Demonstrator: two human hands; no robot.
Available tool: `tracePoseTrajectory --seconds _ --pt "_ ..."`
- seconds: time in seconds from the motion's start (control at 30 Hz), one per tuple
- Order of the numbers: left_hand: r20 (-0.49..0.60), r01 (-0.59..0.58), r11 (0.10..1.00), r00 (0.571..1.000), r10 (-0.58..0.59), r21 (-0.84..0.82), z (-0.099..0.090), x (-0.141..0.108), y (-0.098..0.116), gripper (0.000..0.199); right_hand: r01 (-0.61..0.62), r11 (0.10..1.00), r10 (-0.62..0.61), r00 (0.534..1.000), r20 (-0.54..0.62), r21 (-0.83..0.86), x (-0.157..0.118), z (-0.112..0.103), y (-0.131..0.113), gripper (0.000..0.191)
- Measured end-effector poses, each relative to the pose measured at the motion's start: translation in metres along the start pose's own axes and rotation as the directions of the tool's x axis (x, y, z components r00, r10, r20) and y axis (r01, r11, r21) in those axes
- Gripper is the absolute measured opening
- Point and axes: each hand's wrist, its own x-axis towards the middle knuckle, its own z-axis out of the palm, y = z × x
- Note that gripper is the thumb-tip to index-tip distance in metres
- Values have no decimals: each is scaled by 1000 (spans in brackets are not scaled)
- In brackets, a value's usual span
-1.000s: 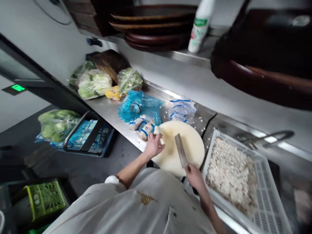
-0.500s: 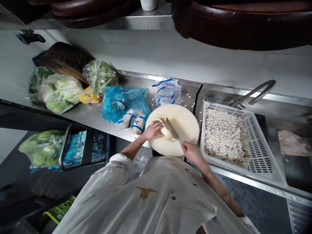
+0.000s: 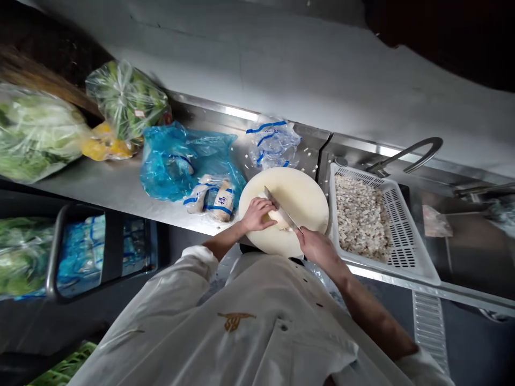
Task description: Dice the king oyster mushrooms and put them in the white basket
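Observation:
A pale, thick piece of food (image 3: 278,219), perhaps a mushroom, lies on the round cream cutting board (image 3: 309,206). My left hand (image 3: 259,214) is curled over its left side, holding it against the board. In my right hand (image 3: 316,245) is the handle of a knife (image 3: 284,210). The blade slants up and left across the board, along the right side of the piece, close to my left fingertips.
Right of the board, a white perforated basket (image 3: 418,257) holds many chopped pale pieces, near a faucet (image 3: 418,153). Left are a blue plastic bag (image 3: 161,166), wrapped packs (image 3: 223,201) and bagged greens (image 3: 129,102). A crumpled clear wrapper (image 3: 273,142) lies behind.
The view has shifted, so the shelf above has mostly left the frame. The knife blade now lies nearer my left fingers, over the piece's right side. Both hands keep their holds.

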Motion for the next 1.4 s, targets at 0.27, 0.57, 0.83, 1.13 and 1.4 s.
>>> tracePoseTrajectory --seconds 0.27,0.57,0.83,1.13,1.4 --pt "-63 -69 995 996 65 -65 1 -2 -6 51 -43 999 44 998 36 -21 31 18 -19 48" --pt "-205 -203 979 958 201 12 7 -3 -14 45 -5 1000 5 1000 -10 -26 -12 -11 0 45" --pt "-228 -205 978 951 207 35 9 -2 -17 46 -44 999 41 994 104 29 27 16 -17 43" --pt "-219 -224 974 950 222 19 6 -8 -18 40 -13 997 8 998 67 70 30 26 -12 38" --pt "-243 -197 980 949 198 30 11 -11 -22 38 -21 1000 20 998 52 13 26 31 -16 42"
